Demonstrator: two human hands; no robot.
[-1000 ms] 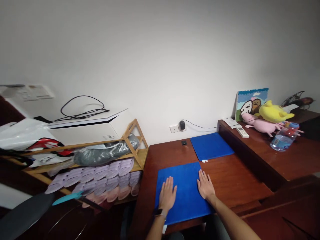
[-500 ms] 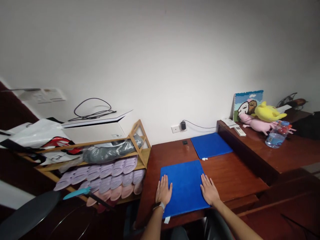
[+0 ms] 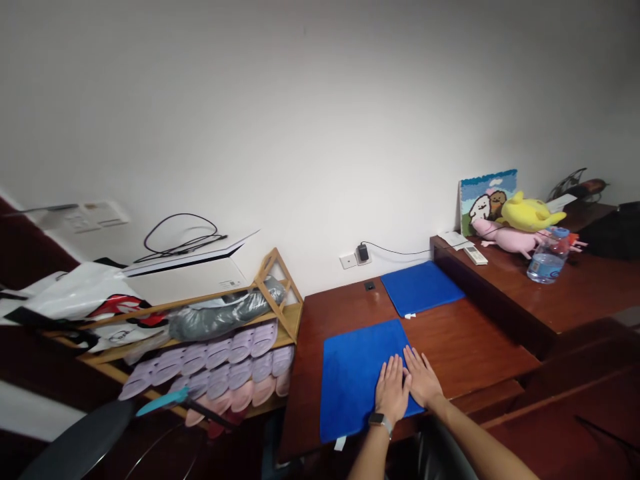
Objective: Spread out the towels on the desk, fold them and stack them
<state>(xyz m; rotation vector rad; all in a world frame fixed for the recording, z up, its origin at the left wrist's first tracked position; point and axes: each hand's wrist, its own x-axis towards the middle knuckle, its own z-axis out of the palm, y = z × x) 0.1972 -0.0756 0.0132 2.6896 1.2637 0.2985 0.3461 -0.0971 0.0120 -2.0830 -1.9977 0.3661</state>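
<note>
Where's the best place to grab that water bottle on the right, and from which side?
I'd wrap your right hand around the body of the bottle, coming from the near side. It stands on its base, so its wall offers a sideways grip, while the pink plush toy crowds its far side. The blue cap looks like a smaller hold.

The two flat square cloths are plain bright blue, the wooden counter reddish brown; the rectangular picture panel shows one white and one brown dog against blue and green, and the soft plush toy is yellow
</note>
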